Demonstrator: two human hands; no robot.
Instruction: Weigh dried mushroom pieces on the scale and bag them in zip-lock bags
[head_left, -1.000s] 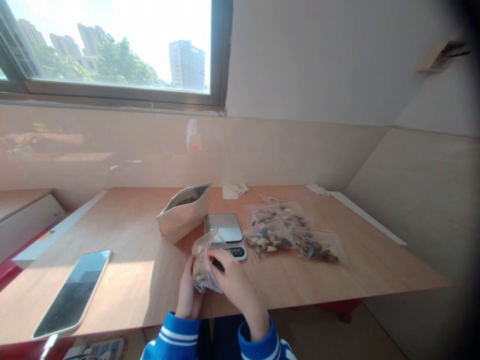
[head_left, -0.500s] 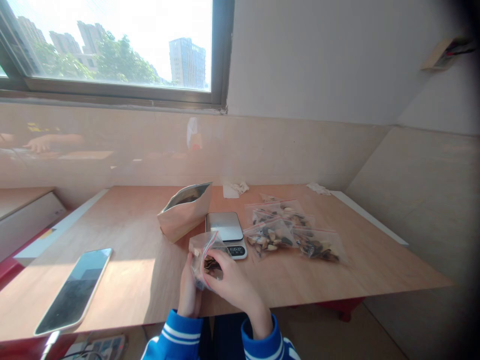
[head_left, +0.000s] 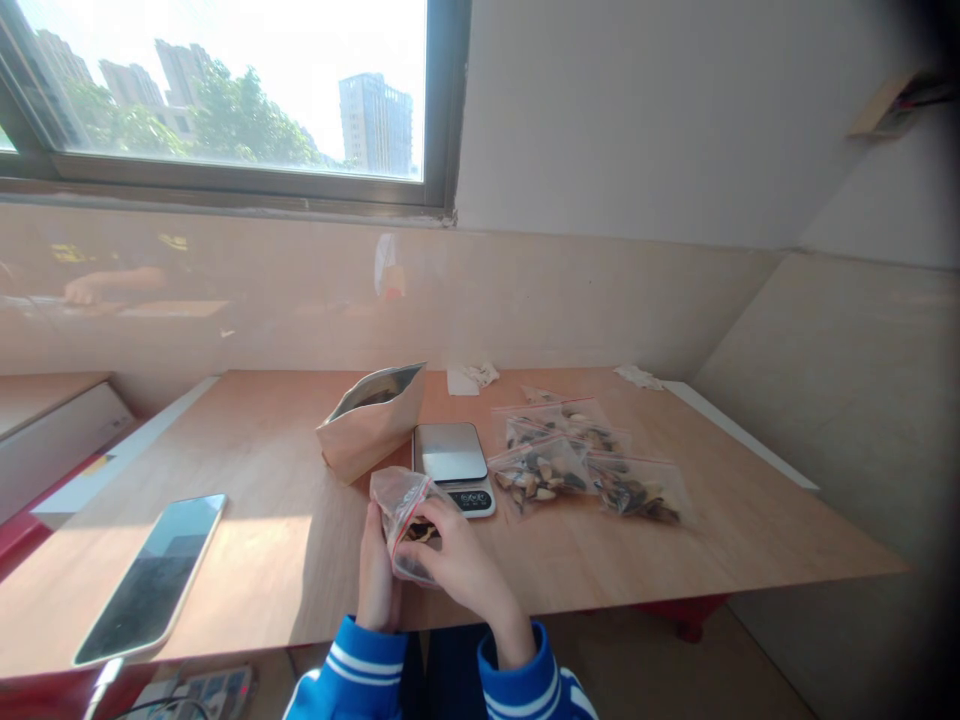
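Observation:
A clear zip bag with a red seal line is between my hands near the table's front edge, its mouth spread. Dark and tan dried slices show inside it. My left hand is wrapped round the bag's left side from below. My right hand reaches over the mouth, thumb and fingers curled at the opening; whether they pinch the bag's edge or the slices I cannot tell. Just behind stands a white kitchen scale with a bare plate. An open brown paper pouch stands to the scale's left.
Several filled zip bags lie right of the scale. A phone with a white cable lies at the left. Crumpled tissues sit by the wall, under a window. The wooden table ends at the right.
The bag has tilted, its top leaning further left and its mouth turned more toward me. My right fingers have shifted slightly at the opening. The view has moved a little.

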